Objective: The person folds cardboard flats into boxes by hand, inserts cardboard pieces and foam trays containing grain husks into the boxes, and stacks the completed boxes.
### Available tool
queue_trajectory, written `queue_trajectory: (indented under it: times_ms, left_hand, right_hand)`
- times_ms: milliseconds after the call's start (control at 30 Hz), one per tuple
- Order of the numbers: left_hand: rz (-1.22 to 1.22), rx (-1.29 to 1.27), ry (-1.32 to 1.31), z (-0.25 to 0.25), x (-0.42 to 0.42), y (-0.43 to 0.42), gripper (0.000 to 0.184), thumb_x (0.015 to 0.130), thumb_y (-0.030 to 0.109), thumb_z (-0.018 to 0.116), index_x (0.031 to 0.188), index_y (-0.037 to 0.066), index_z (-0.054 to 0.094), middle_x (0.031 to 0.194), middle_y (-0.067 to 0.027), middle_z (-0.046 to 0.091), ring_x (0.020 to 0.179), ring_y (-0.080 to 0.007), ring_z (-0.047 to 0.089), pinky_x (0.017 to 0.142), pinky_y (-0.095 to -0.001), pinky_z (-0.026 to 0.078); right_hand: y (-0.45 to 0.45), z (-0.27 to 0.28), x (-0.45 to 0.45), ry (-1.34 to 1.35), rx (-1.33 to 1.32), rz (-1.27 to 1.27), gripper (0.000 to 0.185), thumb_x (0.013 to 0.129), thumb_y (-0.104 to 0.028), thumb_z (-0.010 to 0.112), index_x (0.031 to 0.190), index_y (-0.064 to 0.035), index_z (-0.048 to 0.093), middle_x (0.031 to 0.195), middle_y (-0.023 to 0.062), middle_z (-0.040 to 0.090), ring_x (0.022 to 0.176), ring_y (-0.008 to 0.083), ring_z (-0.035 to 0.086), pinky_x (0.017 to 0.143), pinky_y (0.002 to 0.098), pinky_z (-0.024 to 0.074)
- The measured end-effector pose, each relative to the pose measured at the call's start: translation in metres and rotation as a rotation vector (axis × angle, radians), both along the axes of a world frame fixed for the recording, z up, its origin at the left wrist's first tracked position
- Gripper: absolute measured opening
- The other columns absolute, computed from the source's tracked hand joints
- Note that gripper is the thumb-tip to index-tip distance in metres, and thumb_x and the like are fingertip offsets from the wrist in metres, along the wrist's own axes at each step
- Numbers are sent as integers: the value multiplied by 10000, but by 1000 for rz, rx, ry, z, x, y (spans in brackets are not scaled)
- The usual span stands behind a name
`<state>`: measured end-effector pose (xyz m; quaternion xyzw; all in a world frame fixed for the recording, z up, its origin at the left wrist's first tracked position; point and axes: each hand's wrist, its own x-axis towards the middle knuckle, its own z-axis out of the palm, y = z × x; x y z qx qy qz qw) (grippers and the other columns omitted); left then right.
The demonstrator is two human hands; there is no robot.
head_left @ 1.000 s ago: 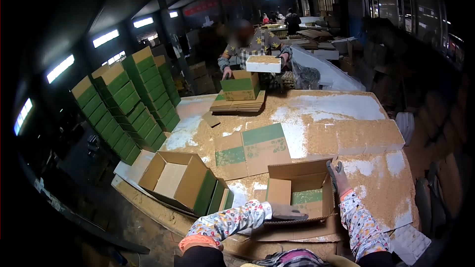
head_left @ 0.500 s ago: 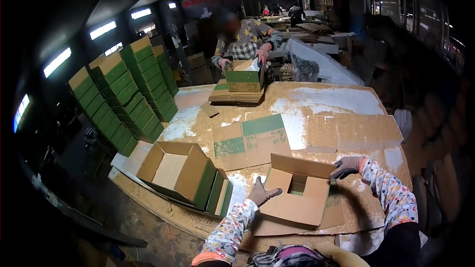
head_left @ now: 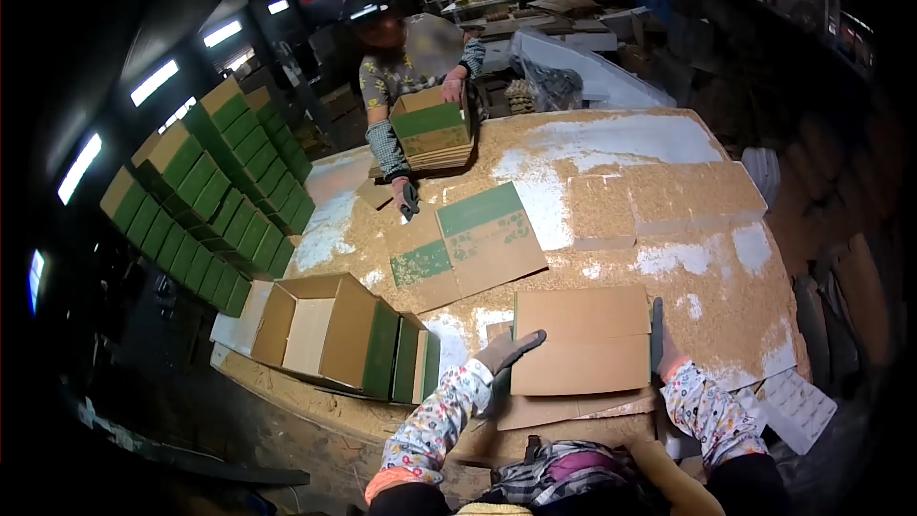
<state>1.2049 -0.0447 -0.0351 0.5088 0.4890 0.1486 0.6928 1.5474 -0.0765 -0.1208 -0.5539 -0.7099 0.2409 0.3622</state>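
Observation:
A cardboard box (head_left: 583,339) stands in front of me with its top flaps folded flat, their edges meeting in a line across it. My left hand (head_left: 511,350) is at its left side, thumb lying on the top. Along the right side, my right hand (head_left: 661,334) rests with fingers stretched out. Both hands wear dark-palmed gloves. Beneath the box lies flat cardboard (head_left: 564,411). Beyond it is an unfolded green-and-brown sheet (head_left: 487,239). An open box (head_left: 330,330) stands to the left, beside narrower green cartons (head_left: 406,363).
Across the table (head_left: 707,306), a co-worker (head_left: 411,57) has one hand on an open green box (head_left: 430,124) and the other reaching down to the tabletop. Green cartons (head_left: 210,191) are stacked at the left. Sawdust-covered white blocks (head_left: 669,201) lie at the right.
The box's flaps have gone from open to folded flat. My hands have moved to its two sides. The co-worker has put a filled white tray into the box and reached toward the table.

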Motion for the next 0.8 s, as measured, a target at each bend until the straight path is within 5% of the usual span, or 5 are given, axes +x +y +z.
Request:
queue_trajectory:
  times_ms: [133,233,367,567,800]
  left_hand:
    - [-119,1107,303,-35,0,-42,695,764,207,694,1331,-8,356,1330,-246,403,1213,-394,405,1033,-418,334]
    - [-451,1180,753,-86,-43,-58,555,767,116,631,1285,29,453,1336,-213,408,1174,-401,424,1004,-448,358]
    - [634,688,164,-26,23,13,536,859,138,579,1333,-6,372,1304,-226,438,1208,-348,430,1018,-406,352]
    - [436,559,388,-77,40,50,401,809,-71,525,1200,-8,461,1118,-155,552,1056,-245,535,955,-332,403]
    - [369,684,623,-61,59,54,353,790,-81,505,1128,20,506,1007,-129,619,962,-234,602,873,-326,463]
  right_hand:
    - [38,88,41,1648,-813,260,558,940,-419,458,1341,-38,387,1215,162,546,1126,231,532,982,373,413]
    - [57,16,45,320,-634,82,766,779,-404,652,1363,-14,346,1074,202,617,1032,278,599,910,409,463]
    - [27,-2,-20,-354,-504,-151,1044,755,-483,648,1420,81,75,1349,379,314,1297,435,319,1060,447,288]
    - [62,-14,69,1273,-925,-102,625,933,-384,503,1385,6,315,1436,179,322,1265,295,356,1031,455,323]
    - [279,-143,379,467,-195,-1035,486,872,-414,568,1095,18,558,929,162,635,845,281,597,694,379,465]
